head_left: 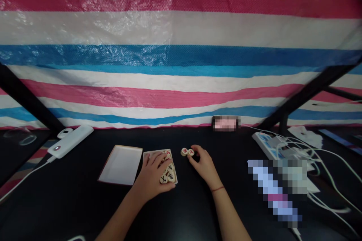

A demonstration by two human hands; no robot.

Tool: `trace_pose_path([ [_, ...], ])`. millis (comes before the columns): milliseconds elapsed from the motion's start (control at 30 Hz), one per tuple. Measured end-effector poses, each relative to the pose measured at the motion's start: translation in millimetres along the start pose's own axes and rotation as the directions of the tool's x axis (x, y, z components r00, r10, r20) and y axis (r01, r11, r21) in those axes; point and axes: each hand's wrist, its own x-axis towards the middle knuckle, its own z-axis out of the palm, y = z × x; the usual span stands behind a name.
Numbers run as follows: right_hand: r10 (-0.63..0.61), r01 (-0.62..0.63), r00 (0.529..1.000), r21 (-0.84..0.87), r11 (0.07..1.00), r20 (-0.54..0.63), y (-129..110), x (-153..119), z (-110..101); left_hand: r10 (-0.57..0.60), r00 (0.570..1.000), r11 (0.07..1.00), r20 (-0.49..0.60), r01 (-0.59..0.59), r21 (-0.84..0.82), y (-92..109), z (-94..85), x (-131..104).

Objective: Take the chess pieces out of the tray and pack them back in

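Observation:
A small white box (175,175) holds several round Chinese chess pieces (170,176) with black and red characters. My left hand (149,177) lies over the box with its fingers apart, covering part of the pieces; its thumb is by the near edge. To the right, my right hand (204,163) has thumb and index finger closed around a chess piece with a red character (191,152). Touching or almost touching that piece on its left are stacked red-character pieces (184,151); how many are in the stack I cannot tell.
Left of the box lies a shallow lid (121,165), white inside. Farther left is a white device with a cable (70,142). A power strip (267,145) and tangled white cables are at the right, near blurred-out items. A striped sheet (169,98) hangs behind the black table (186,211).

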Motion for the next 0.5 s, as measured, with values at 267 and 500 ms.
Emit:
trace_pose_path([
  [267, 0.043, -0.041, 0.998, 0.038, 0.998, -0.038, -3.4, -0.9, 5.1, -0.002, 0.999, 1.0, 0.051, 0.002, -0.003, 0.5, -4.9, 2.4],
  [500, 0.005, -0.005, 1.0, 0.031, 1.0, -0.012, -3.8, -1.0, 5.7, 0.029, 0.997, 1.0, 0.074, -0.029, -0.003, -4.4, -8.4, 3.0],
])
